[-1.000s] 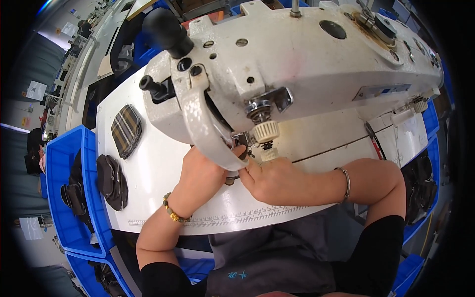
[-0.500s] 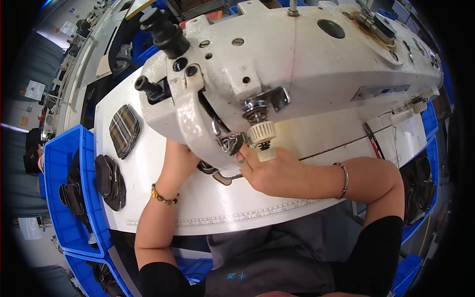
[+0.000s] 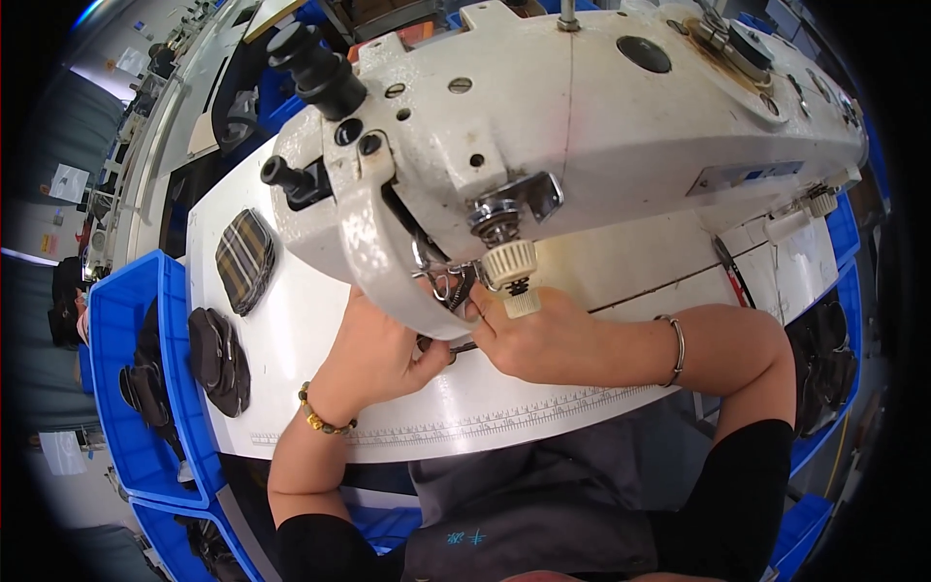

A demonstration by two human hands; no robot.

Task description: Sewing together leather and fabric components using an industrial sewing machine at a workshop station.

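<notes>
Both hands are at the needle area of a white sewing machine (image 3: 621, 126). A small dark fabric piece (image 3: 465, 291), with what looks like zipper teeth along it, lies there, mostly hidden by my hands and the machine's curved guard (image 3: 373, 257). My left hand (image 3: 380, 351) is closed on its near left edge, thumb on top; the other fingers are partly behind the guard. My right hand (image 3: 538, 339) has its fingers curled and pinches the piece from the right, beside the cream tension knob (image 3: 510, 260).
On the white table (image 3: 291, 388) at left lie a plaid fabric piece (image 3: 246, 262) and a stack of dark pieces (image 3: 219, 361). Red-handled snips (image 3: 732, 272) lie at right. Blue bins (image 3: 145, 388) holding dark pieces flank the table. A ruler strip (image 3: 485, 423) runs along the near edge.
My left hand has come nearer and a little right, out from behind the guard, its thumb now over the piece's near edge, covering a tan part. My right hand has hardly moved.
</notes>
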